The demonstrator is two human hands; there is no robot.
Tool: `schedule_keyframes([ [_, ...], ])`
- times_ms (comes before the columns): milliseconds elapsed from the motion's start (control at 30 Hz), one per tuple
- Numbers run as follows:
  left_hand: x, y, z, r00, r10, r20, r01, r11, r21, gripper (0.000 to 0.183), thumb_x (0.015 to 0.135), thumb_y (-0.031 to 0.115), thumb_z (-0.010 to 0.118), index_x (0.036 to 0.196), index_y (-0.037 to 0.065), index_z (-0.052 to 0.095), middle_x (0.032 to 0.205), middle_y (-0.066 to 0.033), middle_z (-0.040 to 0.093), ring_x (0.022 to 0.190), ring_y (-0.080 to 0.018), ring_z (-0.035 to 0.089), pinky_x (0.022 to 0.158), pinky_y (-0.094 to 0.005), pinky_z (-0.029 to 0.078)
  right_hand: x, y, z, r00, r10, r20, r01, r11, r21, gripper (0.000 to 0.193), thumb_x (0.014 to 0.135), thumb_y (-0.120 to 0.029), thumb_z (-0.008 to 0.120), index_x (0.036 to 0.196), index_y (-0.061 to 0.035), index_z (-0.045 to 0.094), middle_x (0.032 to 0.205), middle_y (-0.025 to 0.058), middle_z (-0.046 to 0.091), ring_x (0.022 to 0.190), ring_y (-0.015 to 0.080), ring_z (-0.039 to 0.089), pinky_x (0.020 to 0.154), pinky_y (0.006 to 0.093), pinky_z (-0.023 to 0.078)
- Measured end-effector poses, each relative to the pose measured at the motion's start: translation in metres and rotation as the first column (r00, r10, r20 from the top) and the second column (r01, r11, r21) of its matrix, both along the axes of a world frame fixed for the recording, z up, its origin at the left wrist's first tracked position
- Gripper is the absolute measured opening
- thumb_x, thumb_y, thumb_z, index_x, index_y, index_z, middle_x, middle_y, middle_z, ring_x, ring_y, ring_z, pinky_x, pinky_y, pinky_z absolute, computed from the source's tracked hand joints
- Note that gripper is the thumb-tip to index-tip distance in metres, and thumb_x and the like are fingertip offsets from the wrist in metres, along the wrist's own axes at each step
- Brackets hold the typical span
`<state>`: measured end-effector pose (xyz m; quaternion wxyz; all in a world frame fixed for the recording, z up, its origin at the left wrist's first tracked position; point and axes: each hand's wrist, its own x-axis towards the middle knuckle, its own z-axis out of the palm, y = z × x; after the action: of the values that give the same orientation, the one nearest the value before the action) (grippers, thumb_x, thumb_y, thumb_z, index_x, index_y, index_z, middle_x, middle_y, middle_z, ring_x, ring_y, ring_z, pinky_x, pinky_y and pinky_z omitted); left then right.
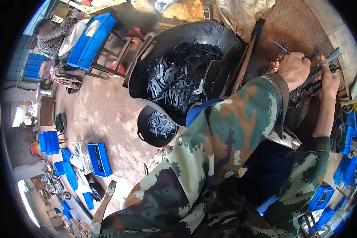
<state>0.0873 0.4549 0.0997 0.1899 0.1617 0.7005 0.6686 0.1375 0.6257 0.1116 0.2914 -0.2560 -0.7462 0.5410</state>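
Note:
At the upper right, my left hand [294,70] is closed, with its knuckles up. Whatever it grips is hidden beneath the fingers. Bright orange sparks [274,66] show just left of it, and a thin blue strip [281,47] lies beyond. Close on its right, my right hand [329,79] has its fingers curled by dark bars or handles and the lower end of a grey metal tube [334,54]. Which of these it grips I cannot make out. Both arms wear camouflage sleeves.
Left of my arms stands a large black tub [141,77] of dark flat metal pieces. A smaller black bucket [146,139] beside it holds shinier pieces. Blue bins [100,159] stand on the floor at left. Another person [53,43] sits at upper left by a blue tray [90,41].

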Motion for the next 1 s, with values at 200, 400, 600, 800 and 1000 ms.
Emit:
schedule_keyframes([
  [200, 0.011, 0.005, 0.013, 0.984, -0.033, -0.173, 0.032, 0.999, -0.010, 0.031, 0.089, 0.025, 0.053, 0.094, -0.002, 0.067, 0.095, -0.0274, 0.068, 0.094, -0.0447, 0.065, 0.085, -0.0474, 0.051, 0.009, -0.004, 0.016, 0.991, -0.130, 0.038, 0.124, 0.984, 0.130, 0.025, 0.094, -0.029, 0.072, 0.089, -0.0055, 0.068, 0.055, 0.0001, 0.054, 0.045, 0.0086, 0.047, 0.045, 0.0267, 0.039],
  [400, -0.002, -0.009, -0.012, 0.971, -0.045, -0.233, 0.042, 0.999, -0.016, 0.028, 0.089, 0.024, 0.053, 0.090, -0.001, 0.065, 0.082, -0.0222, 0.066, 0.081, -0.0378, 0.064, 0.076, -0.0437, 0.049, -0.003, -0.041, 0.008, 0.995, -0.082, -0.048, 0.081, 0.997, -0.010, 0.023, 0.092, -0.025, 0.074, 0.090, -0.0045, 0.063, 0.071, 0.0040, 0.066, 0.043, 0.0087, 0.048, 0.041, 0.0264, 0.040],
  [600, 0.004, -0.006, -0.005, 0.979, -0.149, -0.139, 0.147, 0.989, -0.028, 0.031, 0.091, 0.029, 0.052, 0.094, 0.001, 0.064, 0.090, -0.0271, 0.067, 0.092, -0.0478, 0.064, 0.081, -0.0509, 0.049, 0.003, -0.024, 0.006, 0.995, -0.085, -0.056, 0.081, 0.994, -0.068, 0.023, 0.091, -0.022, 0.075, 0.099, -0.0046, 0.063, 0.079, 0.0033, 0.068, 0.044, 0.0080, 0.047, 0.040, 0.0266, 0.040],
  [800, 0.000, -0.006, -0.004, 0.978, -0.170, -0.121, 0.161, 0.983, -0.084, 0.034, 0.090, 0.029, 0.053, 0.101, 0.000, 0.066, 0.096, -0.0276, 0.068, 0.099, -0.0453, 0.064, 0.086, -0.0472, 0.049, 0.001, -0.027, 0.008, 0.995, -0.081, -0.054, 0.076, 0.993, -0.095, 0.026, 0.092, -0.022, 0.075, 0.107, -0.0043, 0.063, 0.076, 0.0022, 0.064, 0.044, 0.0083, 0.047, 0.041, 0.0267, 0.041],
  [1000, -0.001, 0.008, -0.021, 0.978, -0.178, -0.113, 0.172, 0.983, -0.059, 0.043, 0.090, 0.028, 0.054, 0.115, -0.004, 0.066, 0.112, -0.0306, 0.066, 0.112, -0.0416, 0.063, 0.096, -0.0416, 0.047, 0.003, -0.023, 0.006, 0.992, -0.107, -0.069, 0.100, 0.990, -0.095, 0.026, 0.092, -0.022, 0.074, 0.107, -0.0042, 0.063, 0.067, 0.0007, 0.058, 0.043, 0.0086, 0.047, 0.040, 0.0273, 0.039],
])
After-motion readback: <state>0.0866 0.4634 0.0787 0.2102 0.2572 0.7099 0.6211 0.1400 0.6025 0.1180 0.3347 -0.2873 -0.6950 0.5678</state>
